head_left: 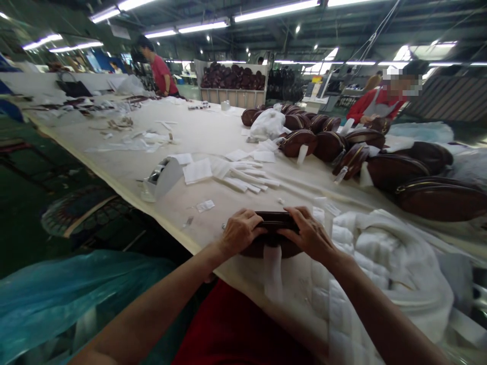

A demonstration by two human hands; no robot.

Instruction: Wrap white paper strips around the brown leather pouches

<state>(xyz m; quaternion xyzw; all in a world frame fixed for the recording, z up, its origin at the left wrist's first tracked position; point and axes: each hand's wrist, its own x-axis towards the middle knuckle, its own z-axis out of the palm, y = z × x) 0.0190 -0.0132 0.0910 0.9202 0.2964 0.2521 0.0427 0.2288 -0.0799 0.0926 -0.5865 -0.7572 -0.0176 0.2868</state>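
Note:
A dark brown leather bag (253,249) rests at the near edge of the table, directly in front of me. My left hand (240,230) grips its upper left end, the thumb and fingers closed over the top edge. At the upper right end, my right hand (309,234) pinches the same edge in the same way. A strip of white paper or cloth (273,271) hangs from the bag's front between my hands. The bag's underside and back are out of sight.
Several brown bags (399,170) line the right side of the table (213,137). White wrapping (399,253) is heaped by my right arm. White strips (247,177) and a tape dispenser (164,177) lie ahead. Co-workers in red (162,73) stand across the table and at right.

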